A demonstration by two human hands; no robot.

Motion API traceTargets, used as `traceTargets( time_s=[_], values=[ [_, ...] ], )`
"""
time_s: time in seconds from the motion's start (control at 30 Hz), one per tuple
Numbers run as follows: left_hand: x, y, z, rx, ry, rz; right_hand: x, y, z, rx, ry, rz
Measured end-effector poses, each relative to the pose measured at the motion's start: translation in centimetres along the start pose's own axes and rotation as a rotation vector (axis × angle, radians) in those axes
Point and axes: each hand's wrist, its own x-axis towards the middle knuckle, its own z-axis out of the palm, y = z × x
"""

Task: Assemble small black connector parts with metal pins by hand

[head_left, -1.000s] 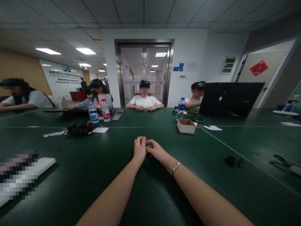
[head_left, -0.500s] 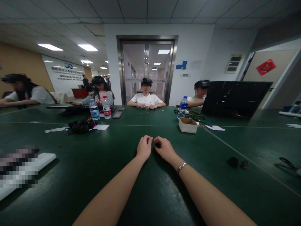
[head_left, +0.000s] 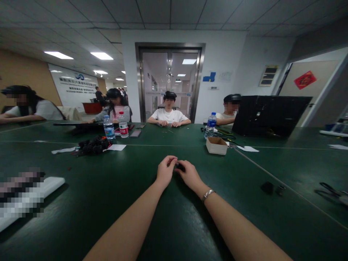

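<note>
My left hand (head_left: 165,170) rests over the green table (head_left: 108,192) with its thumb and forefinger pinched together. Close beside it, my right hand (head_left: 190,174) has curled fingers, and a metal band circles that wrist. The fingertips of both hands meet around a small dark spot; whether this is an object or shadow, I cannot make out. Beyond my right hand stands an open cardboard box (head_left: 216,148).
Two bottles (head_left: 109,127) and a heap of black cables (head_left: 94,145) stand front left; another bottle (head_left: 211,125) is behind the box. Small dark parts (head_left: 268,187) lie at right, near a monitor (head_left: 272,115). A white slab (head_left: 51,186) is at left. Several people sit around.
My right hand has shifted slightly left and its fingertips now come together with those of my left hand. The view has moved a little.
</note>
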Motion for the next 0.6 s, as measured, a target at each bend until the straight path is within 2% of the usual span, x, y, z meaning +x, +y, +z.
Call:
traceTargets(
  time_s=[0.23, 0.33, 0.6],
  values=[
    [-0.5, 0.69, -0.19, 0.083, -0.101, -0.016, 0.1, 0.65, 0.13, 0.108, 0.096, 0.161],
    [-0.57, 0.87, -0.34, 0.095, -0.102, -0.033, 0.11, 0.57, 0.02, 0.093, 0.073, 0.112],
    [-0.05, -0.07, -0.76, 0.146, -0.009, -0.093, 0.0, -0.08, -0.57, -0.035, 0.067, -0.044]
  ],
)
